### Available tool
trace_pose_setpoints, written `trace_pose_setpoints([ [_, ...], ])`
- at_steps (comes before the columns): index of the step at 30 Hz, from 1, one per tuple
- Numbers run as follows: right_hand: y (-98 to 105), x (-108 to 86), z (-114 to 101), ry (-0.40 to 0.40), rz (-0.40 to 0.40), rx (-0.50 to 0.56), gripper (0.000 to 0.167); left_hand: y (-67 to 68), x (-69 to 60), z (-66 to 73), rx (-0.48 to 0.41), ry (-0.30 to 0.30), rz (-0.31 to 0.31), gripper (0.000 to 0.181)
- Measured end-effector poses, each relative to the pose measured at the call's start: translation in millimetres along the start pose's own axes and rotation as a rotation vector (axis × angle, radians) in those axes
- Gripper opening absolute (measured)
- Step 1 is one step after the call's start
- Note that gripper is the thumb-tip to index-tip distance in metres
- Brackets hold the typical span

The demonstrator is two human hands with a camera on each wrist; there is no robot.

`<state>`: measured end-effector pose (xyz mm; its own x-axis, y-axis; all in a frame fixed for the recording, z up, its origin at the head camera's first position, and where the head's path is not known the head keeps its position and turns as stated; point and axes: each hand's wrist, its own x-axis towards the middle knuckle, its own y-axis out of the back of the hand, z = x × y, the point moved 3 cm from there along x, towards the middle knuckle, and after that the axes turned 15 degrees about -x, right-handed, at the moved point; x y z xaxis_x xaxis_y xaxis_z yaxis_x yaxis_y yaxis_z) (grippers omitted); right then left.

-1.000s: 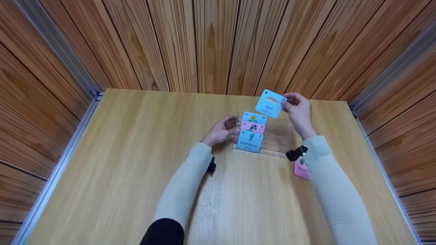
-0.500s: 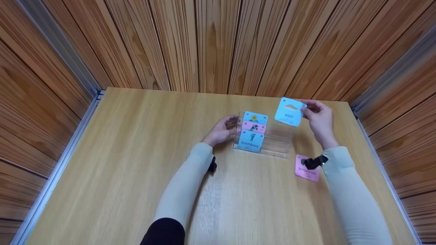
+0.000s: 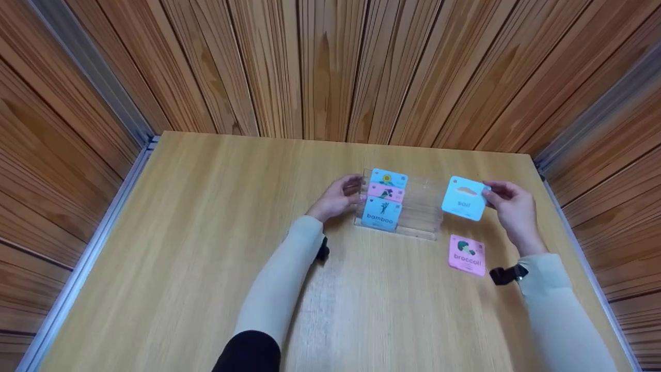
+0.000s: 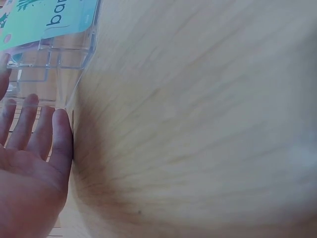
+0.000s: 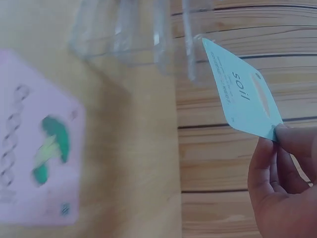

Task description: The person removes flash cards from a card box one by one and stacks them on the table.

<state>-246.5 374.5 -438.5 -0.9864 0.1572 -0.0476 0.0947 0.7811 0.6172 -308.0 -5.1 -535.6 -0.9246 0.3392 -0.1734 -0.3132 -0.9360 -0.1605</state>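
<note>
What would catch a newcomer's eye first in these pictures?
Probably the blue soil card, pinched in the right hand by the right end of the clear stand. Next, the stand's left end: bamboo card in front, pink card behind it, sunflower card at the back. Then the broccoli card, flat on the table.

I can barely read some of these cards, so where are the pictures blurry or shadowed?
Head view: broccoli card legible except its small print. Left wrist: tabletop pale and smeary, with a dark shadow beside the left hand. Right wrist: broccoli card blurred, soil card crisper, clear holder hazy.
</note>
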Motion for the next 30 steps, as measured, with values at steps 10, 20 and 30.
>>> trace_pose_setpoints([
  [10, -1, -20.6, 36, -0.020, -0.084, -0.055, 0.043, -0.2, 0.9, -2.1, -0.010, 0.014, 0.017, 0.061],
  [20, 3, -33.8, 60, -0.080, -0.177, 0.079, 0.046, 1.1, 0.9, -0.2, -0.001, -0.005, 0.009, 0.061],
  [30, 1, -41.1, 84, -0.096, -0.230, 0.040, 0.039, 1.7, 2.1, -1.9, 0.002, -0.005, 0.003, 0.060],
])
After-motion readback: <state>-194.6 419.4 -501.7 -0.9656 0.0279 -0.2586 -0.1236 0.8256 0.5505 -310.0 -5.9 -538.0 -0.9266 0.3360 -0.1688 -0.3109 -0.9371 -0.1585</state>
